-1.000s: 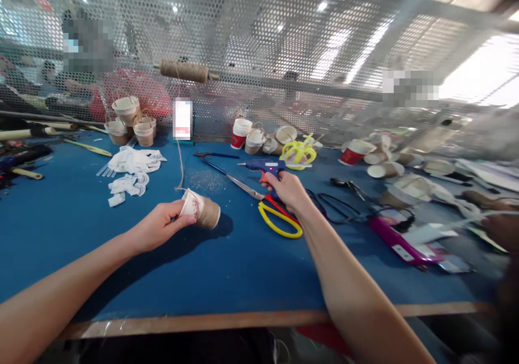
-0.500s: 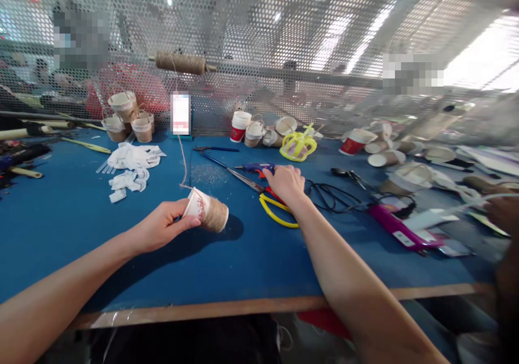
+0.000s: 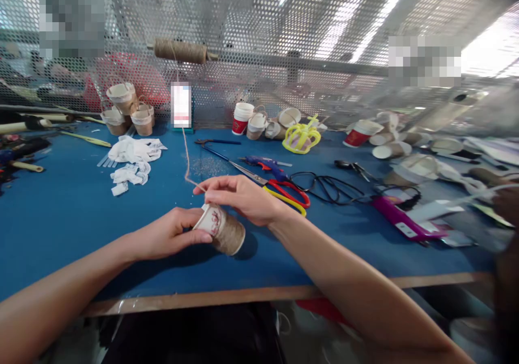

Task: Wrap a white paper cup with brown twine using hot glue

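My left hand (image 3: 172,235) grips a paper cup (image 3: 221,227) lying on its side just above the blue table (image 3: 73,212); most of the cup is wound in brown twine. My right hand (image 3: 239,196) hovers over the cup, its fingers pinched on the twine strand (image 3: 187,158) that runs up to a spool (image 3: 181,51) on a rod at the mesh wall. A blue glue gun (image 3: 265,164) lies on the table beyond my right hand, next to yellow-and-red scissors (image 3: 284,190).
Finished twine-wrapped cups (image 3: 124,107) stand at the back left, white paper scraps (image 3: 132,156) nearby. More cups (image 3: 259,123), a yellow crown-shaped piece (image 3: 300,137), black cable (image 3: 324,185), a purple tool (image 3: 399,218) and clutter fill the right. A perforated mesh wall (image 3: 259,28) backs the table.
My right hand let go of the glue gun, came back toward me and pinched the twine above the cup. My left hand brought the cup slightly nearer.
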The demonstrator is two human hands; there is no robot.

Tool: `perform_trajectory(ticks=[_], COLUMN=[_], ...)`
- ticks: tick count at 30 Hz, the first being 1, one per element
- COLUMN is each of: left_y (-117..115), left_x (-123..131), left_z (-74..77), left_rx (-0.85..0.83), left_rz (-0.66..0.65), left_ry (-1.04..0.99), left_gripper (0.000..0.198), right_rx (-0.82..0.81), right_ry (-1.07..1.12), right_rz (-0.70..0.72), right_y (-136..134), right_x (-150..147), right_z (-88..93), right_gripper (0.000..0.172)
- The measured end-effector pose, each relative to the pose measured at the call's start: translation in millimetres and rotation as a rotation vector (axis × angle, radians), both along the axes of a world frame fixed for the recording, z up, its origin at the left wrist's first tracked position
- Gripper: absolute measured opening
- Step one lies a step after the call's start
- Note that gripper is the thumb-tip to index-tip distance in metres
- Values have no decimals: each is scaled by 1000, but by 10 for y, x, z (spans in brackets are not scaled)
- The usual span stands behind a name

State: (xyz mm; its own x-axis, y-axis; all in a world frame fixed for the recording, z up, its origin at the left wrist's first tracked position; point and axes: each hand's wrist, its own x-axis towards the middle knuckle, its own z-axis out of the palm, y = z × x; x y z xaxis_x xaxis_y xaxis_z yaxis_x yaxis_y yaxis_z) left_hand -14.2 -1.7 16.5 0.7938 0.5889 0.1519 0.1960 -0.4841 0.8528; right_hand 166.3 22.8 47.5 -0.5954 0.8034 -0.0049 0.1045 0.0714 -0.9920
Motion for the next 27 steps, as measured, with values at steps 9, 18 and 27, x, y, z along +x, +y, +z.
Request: perform_trajectory(ticks=[9,18,27], left_y=[15,8,-46], left_x=[33,47,68], left_z=[-39,-10,-9], left_rx=[-326,-415,-261], left_rz=[220,245,209], left_ry=[-173,-174,-128], left_gripper=[21,26,19], right_rx=[145,289,316], right_ry=[93,56,-90], right_rz=[-398,-478,-477], right_y=[-58,-76,-80], right_x=[126,145,123], right_z=[-64,-87,-128], right_gripper=[18,16,16])
